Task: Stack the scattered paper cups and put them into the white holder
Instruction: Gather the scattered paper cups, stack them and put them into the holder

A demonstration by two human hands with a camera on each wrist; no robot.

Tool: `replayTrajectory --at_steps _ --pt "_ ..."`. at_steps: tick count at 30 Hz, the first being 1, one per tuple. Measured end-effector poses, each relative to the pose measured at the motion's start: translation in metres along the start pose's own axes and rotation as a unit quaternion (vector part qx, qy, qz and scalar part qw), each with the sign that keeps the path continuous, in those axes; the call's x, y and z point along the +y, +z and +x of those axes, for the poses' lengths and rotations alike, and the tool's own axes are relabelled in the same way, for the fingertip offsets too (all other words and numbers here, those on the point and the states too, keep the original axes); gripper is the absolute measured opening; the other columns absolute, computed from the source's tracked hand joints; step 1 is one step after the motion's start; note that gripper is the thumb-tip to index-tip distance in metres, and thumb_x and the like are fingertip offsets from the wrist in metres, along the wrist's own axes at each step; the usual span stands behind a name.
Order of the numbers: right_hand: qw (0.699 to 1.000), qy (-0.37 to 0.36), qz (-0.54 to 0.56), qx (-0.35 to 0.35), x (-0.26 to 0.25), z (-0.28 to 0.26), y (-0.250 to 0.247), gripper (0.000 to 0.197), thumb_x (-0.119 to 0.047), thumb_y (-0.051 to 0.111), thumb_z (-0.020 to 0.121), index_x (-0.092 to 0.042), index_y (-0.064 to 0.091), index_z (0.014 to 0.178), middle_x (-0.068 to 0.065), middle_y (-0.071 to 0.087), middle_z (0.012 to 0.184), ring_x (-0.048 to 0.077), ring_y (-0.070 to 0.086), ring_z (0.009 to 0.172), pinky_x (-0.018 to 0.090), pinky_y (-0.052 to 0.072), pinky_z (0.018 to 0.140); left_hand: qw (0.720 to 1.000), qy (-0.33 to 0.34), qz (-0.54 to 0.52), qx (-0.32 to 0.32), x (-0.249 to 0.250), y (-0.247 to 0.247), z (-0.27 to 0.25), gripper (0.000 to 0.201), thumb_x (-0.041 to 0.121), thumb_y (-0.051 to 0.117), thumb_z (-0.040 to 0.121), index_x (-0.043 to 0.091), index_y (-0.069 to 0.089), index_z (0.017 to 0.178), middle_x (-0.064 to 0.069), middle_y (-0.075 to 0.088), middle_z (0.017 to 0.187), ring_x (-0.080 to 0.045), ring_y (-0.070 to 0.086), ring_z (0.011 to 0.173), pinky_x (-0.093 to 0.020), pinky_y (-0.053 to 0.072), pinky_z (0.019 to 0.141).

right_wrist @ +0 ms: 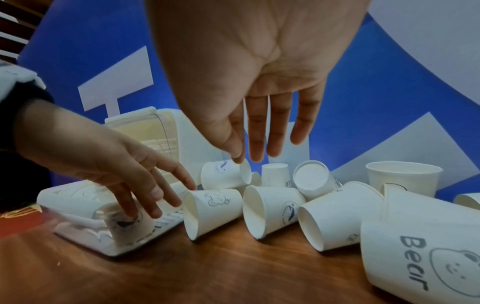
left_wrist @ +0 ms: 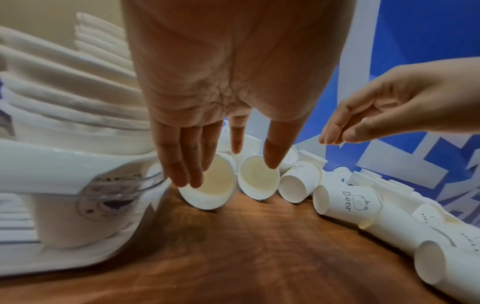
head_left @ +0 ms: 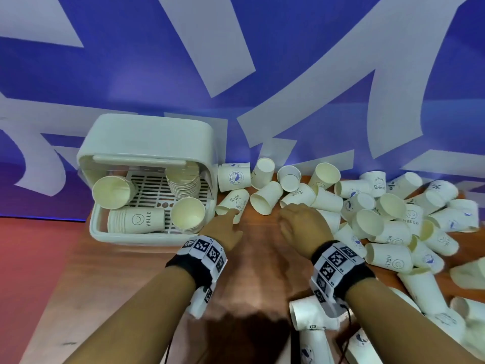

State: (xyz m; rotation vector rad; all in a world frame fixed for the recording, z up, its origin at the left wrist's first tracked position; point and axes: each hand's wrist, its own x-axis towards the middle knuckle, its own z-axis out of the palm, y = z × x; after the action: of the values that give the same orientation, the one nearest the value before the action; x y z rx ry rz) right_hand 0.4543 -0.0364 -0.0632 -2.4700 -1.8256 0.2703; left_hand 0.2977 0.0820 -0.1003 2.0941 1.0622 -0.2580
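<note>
The white holder (head_left: 147, 137) stands open at the left on the wooden table, with several cup stacks (head_left: 136, 220) lying inside it. Loose white paper cups (head_left: 388, 206) are scattered across the table's right half. My left hand (head_left: 223, 227) hovers just right of the holder with straight fingers (left_wrist: 182, 164) over a lying cup (left_wrist: 210, 185) that has a bear print (right_wrist: 213, 207); it holds nothing. My right hand (head_left: 301, 227) hangs empty over the table beside the pile, fingers (right_wrist: 257, 139) extended above the nearest cups (right_wrist: 270, 209).
A blue and white banner (head_left: 262, 61) rises right behind the table. More cups (head_left: 312, 319) lie near my right forearm at the front edge. Bare wood (head_left: 249, 258) shows between my hands and in front of the holder. Red floor (head_left: 31, 258) lies to the left.
</note>
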Motion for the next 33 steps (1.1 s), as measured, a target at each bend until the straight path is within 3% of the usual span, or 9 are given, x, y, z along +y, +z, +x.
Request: replayTrajectory --at_steps 3,6,11,15,19,21,24,26,33 --pt "0.998 -0.011 -0.066 -0.018 0.007 0.009 0.003 0.006 -0.017 0.068 0.065 -0.015 0.063 0.068 0.003 0.062 0.066 0.027 0.058 0.057 0.031 0.04 0.049 1.0 -0.004 -0.01 0.009 0.001 0.0 0.009 0.056 0.026 0.052 0.091 0.02 0.03 0.143 -0.011 0.045 0.14 -0.026 0.046 0.125 -0.032 0.036 0.1" --pt "0.989 -0.034 -0.14 -0.024 0.016 0.018 0.011 0.025 -0.021 0.081 0.05 -0.023 0.066 0.07 -0.004 0.061 0.065 0.02 0.057 0.056 0.028 0.042 0.048 1.0 -0.001 -0.022 0.017 0.001 0.002 0.016 0.055 0.026 0.053 0.091 0.021 0.032 0.142 -0.01 0.038 0.142 -0.025 0.046 0.125 -0.034 0.035 0.103" --pt "0.984 -0.055 -0.164 -0.049 0.023 0.036 0.027 0.039 -0.014 0.084 0.043 -0.022 0.069 0.078 0.003 0.068 0.091 0.023 0.062 0.071 0.034 0.049 0.055 0.998 -0.004 -0.059 0.009 -0.005 0.009 0.029 0.055 0.027 0.055 0.09 0.021 0.034 0.141 -0.008 0.037 0.141 -0.023 0.051 0.12 -0.031 0.037 0.103" --pt "0.984 -0.052 -0.159 -0.063 0.017 0.049 0.04 0.056 -0.009 0.088 0.035 -0.021 0.071 0.087 0.015 0.065 0.115 0.031 0.066 0.087 0.041 0.054 0.061 0.993 0.005 -0.103 0.052 -0.006 0.012 0.034 0.05 0.023 0.056 0.09 0.016 0.042 0.137 -0.007 0.045 0.137 -0.02 0.053 0.118 -0.027 0.038 0.099" --pt "0.984 -0.034 -0.157 -0.073 0.011 0.058 0.049 0.056 -0.006 0.088 0.039 -0.021 0.071 0.09 0.016 0.061 0.123 0.032 0.065 0.092 0.04 0.053 0.064 0.987 0.032 -0.119 0.099 -0.005 0.012 0.034 0.035 0.018 0.058 0.088 0.013 0.052 0.123 -0.007 0.05 0.125 -0.018 0.059 0.103 -0.027 0.046 0.091" --pt "0.987 -0.009 -0.154 -0.047 0.007 0.061 0.049 0.056 -0.004 0.084 0.048 -0.022 0.07 0.099 0.017 0.055 0.131 0.034 0.062 0.098 0.043 0.052 0.069 0.986 0.052 -0.106 0.114 -0.006 0.012 0.034 0.029 0.015 0.059 0.086 0.011 0.054 0.114 -0.008 0.049 0.118 -0.02 0.058 0.1 -0.03 0.046 0.089" --pt "0.986 -0.003 -0.16 -0.056 0.007 0.062 0.053 0.048 -0.003 0.056 0.085 -0.019 0.049 0.129 0.017 0.016 0.155 0.035 0.037 0.129 0.048 0.038 0.096 0.984 0.08 -0.092 0.132 -0.008 0.009 0.032 0.023 0.011 0.059 0.084 0.011 0.054 0.107 -0.006 0.049 0.109 -0.02 0.056 0.096 -0.025 0.042 0.084" --pt "0.978 0.005 -0.185 -0.095 0.01 0.063 0.053 0.045 -0.004 0.042 0.092 -0.016 0.038 0.136 0.014 0.002 0.157 0.034 0.026 0.133 0.047 0.029 0.102 0.984 0.087 -0.082 0.136 -0.006 0.005 0.029 0.022 0.011 0.058 0.084 0.013 0.053 0.105 -0.002 0.048 0.105 -0.018 0.055 0.094 -0.022 0.038 0.079" --pt "0.979 0.012 -0.172 -0.107 0.024 0.063 0.059 0.035 -0.003 0.039 0.091 -0.013 0.048 0.123 0.011 0.03 0.143 0.032 0.041 0.116 0.04 0.035 0.092 0.981 0.11 -0.078 0.142 0.001 -0.004 0.019 0.02 0.011 0.058 0.084 0.016 0.053 0.102 0.006 0.044 0.098 -0.013 0.05 0.084 -0.025 0.04 0.075"
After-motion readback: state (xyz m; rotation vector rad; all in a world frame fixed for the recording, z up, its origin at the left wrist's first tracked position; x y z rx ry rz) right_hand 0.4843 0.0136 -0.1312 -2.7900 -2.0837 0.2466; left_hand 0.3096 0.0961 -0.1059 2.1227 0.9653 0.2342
